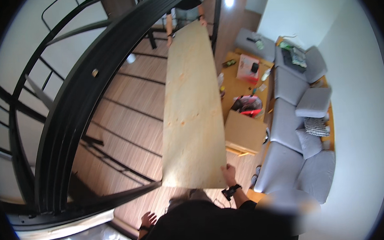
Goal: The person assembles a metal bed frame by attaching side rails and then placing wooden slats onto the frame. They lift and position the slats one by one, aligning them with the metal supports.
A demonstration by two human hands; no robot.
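A long, pale plywood board (192, 107) stretches away from my body, its near end just in front of my feet. My right hand (229, 175) is closed around its near right edge, with a dark band on the wrist. My left hand (148, 219) hangs low to the left, away from the board, fingers apart and nothing in it. At the far end, another person's hands (202, 20) hold the board by its two sides. The board's near left corner lies by the end of a black metal bar (135, 191); whether they touch I cannot tell.
A curved black metal stair frame (73, 83) with thin crossbars rises on the left. To the right stand a wooden table (230, 80) bearing a cardboard box (245, 132) and a red basket (254, 104), then a grey sofa (282, 123) along the wall. Slippers (255, 176) lie beside the sofa.
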